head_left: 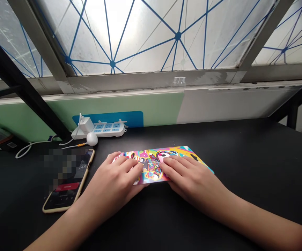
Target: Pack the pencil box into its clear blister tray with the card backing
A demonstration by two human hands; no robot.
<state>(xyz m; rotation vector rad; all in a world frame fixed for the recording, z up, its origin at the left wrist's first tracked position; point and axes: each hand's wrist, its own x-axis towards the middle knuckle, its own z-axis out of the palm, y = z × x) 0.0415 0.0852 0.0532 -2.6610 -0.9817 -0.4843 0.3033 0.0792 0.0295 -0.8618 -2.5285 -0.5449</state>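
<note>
Our left hand (111,174) and right hand (190,174) rest open, fingers slightly spread and not pinching, on a cartoon-printed card (151,167) at lower centre of the black tabletop (245,157); a smartphone (67,193) lies just left.

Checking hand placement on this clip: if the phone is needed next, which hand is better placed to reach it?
Left, probably: the left hand lies flat on the printed card, just beside the phone, while the right hand is on the card's far side from it.
</note>
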